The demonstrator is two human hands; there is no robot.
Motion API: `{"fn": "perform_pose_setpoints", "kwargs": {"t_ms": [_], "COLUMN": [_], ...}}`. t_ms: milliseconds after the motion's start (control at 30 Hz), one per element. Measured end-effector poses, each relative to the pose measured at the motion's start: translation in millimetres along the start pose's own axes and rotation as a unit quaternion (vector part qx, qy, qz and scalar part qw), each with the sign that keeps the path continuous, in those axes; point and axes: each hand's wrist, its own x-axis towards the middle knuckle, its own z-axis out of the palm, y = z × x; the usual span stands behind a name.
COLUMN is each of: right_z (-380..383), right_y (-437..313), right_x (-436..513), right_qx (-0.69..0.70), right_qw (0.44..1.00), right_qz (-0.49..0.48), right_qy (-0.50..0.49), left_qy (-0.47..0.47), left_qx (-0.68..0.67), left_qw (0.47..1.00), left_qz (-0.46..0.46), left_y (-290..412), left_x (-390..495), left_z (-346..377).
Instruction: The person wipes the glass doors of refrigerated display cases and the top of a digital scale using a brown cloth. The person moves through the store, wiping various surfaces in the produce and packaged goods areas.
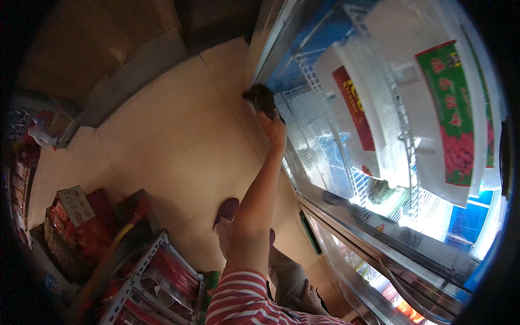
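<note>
My left hand (273, 126), at the end of my outstretched arm, grips a dark cloth (263, 99). The cloth lies against the metal-framed edge of a glass display cooler (292, 172), low and far from me. Behind the cooler's glass are white wire shelves (412, 162) and white plastic bags with printed labels (365, 109). My right hand (309, 298) rests on my trouser leg near the knee, its fingers partly shaded, with no object seen in it.
At lower left stand a metal shelf rack (152, 260) and red packages (77, 227) with a paper sign. Another glass-fronted cooler section (345, 260) adjoins at lower right. A dark wooden panel (101, 48) rises beyond the tiled floor (174, 130).
</note>
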Motion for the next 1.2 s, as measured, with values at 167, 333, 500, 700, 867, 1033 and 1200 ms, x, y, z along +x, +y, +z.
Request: {"fn": "perform_pose_setpoints", "kwargs": {"t_ms": [167, 333, 500, 700, 867, 1033, 1200], "right_z": [-1, 5, 5, 4, 3, 0, 6], "right_y": [-3, 11, 10, 5, 8, 10, 19], "right_x": [3, -4, -4, -4, 3, 3, -3], "right_qx": [0.001, -0.001, -0.005, -0.021, -0.005, 0.025, 0.005], "right_qw": [0.999, 1.0, 0.999, 0.999, 1.0, 0.999, 0.999], "right_qz": [0.05, 0.0, 0.006, 0.004, 0.027, 0.047, 0.031], "right_qy": [0.015, 0.002, -0.038, -0.024, 0.005, 0.001, -0.013], "left_qy": [-0.039, -0.002, -0.124, 0.007, -0.027, 0.009, 0.009], "left_qx": [0.074, -0.057, -0.226, -0.071, -0.065, -0.008, -0.113], "left_qw": [0.974, 0.99, 0.923, 0.95, 0.997, 0.994, 0.968], "left_qz": [-0.212, -0.126, 0.284, 0.304, 0.023, -0.112, -0.225], "left_y": [-109, 37, 194, 117, -37, -127, -40], "left_x": [-110, -234, -245, -85, -19, -136, -228], "left_z": [-24, -17, -11, 16, -7, -25, -22]}}
